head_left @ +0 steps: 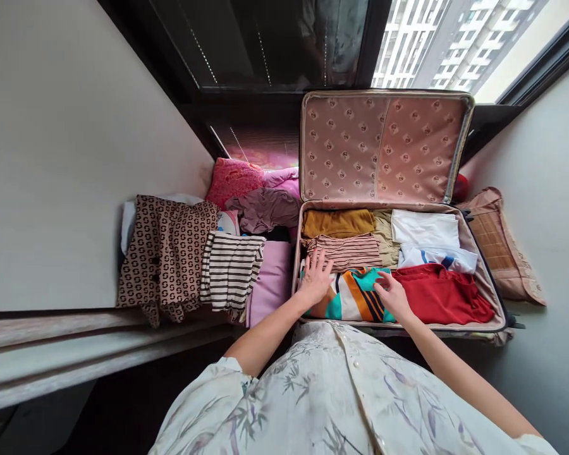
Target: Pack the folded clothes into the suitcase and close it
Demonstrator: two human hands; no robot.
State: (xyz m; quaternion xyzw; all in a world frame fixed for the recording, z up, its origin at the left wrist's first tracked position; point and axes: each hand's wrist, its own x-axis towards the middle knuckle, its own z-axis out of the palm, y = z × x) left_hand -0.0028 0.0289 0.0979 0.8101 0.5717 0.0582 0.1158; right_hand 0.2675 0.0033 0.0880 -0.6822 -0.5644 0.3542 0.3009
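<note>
An open suitcase (497, 319) with a pink patterned lining lies in front of me, packed with folded clothes. My left hand (317, 278) rests with fingers spread at the left end of a multicoloured striped garment (348, 297). At that garment's right side, my right hand (392, 294) touches the cloth with curved fingers, thumb apart. Behind it lie a pink striped garment (351, 251) and a mustard garment (339, 222). To the right sits a red garment (443, 297), with white clothes (427, 229) behind it and a beige garment (385, 237) in the middle.
Left of the suitcase are a black-and-white striped garment (232, 272), a brown patterned cloth (175, 253), a lilac cloth (271, 278) and a pink cushion (234, 180). The raised lid (384, 148) leans by the window. A brown woven cushion (500, 246) lies at the right wall.
</note>
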